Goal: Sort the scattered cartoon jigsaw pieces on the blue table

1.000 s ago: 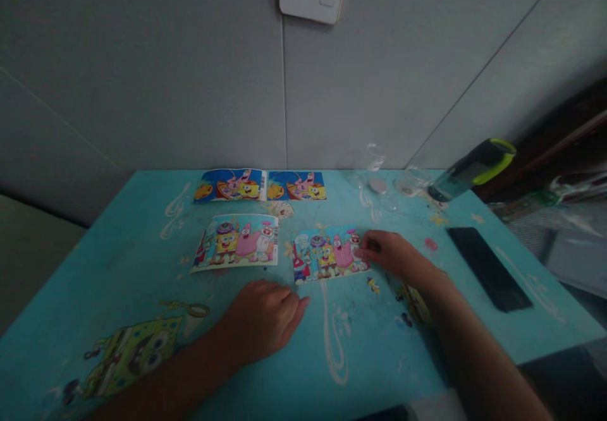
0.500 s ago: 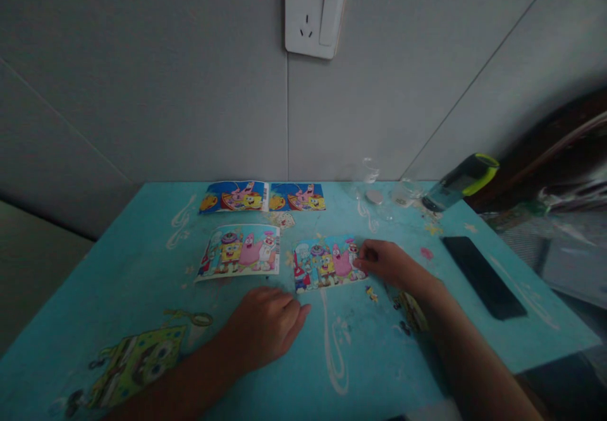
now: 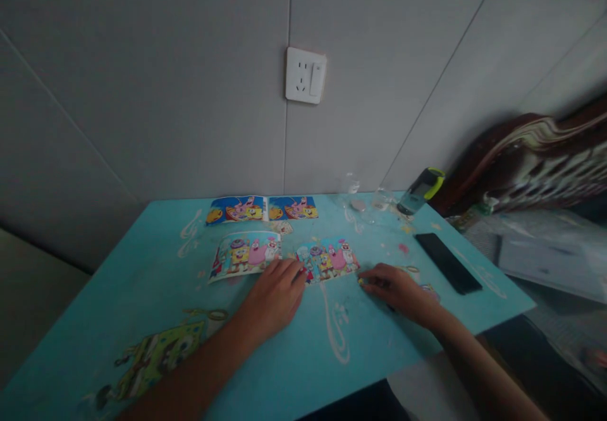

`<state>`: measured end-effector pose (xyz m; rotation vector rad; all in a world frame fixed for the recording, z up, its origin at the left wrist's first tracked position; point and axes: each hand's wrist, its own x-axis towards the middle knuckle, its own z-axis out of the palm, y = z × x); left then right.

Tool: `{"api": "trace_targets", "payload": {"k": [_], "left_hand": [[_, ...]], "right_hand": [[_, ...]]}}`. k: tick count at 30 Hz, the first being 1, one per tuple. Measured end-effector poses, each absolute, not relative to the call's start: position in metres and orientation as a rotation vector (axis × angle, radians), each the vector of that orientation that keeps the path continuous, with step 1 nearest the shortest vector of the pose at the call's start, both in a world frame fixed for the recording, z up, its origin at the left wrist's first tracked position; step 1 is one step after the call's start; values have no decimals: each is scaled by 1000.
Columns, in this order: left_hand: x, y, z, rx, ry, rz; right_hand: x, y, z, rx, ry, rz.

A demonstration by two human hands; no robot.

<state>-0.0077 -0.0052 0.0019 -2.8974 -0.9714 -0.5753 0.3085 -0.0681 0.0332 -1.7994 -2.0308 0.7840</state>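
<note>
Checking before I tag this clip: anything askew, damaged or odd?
The light-blue, rectangular cartoon paper sheet beyond the left hand looks bowed, not flat, whereas the light-blue, rectangular cartoon paper card to its right looks flat. No clear spill or tear shows.

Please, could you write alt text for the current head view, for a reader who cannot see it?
A person's left hand and right hand are near the lower corners of a cartoon picture on a turquoise table. A similar picture lies to its left, two blue ones behind; a dark flat object and a bottle are at right.
</note>
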Motion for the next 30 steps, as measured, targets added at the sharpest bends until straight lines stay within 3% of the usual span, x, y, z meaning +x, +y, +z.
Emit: {"api": "trace_targets", "payload": {"k": [19,30], "left_hand": [[2,-12,-10,-2913,-1066,-610],[3,-14,-16,-2859,-1055,-594]], "right_hand": [[300,-56,25,-1810,-1982,750],[224,18,6,-1638,-1745,850]]}}
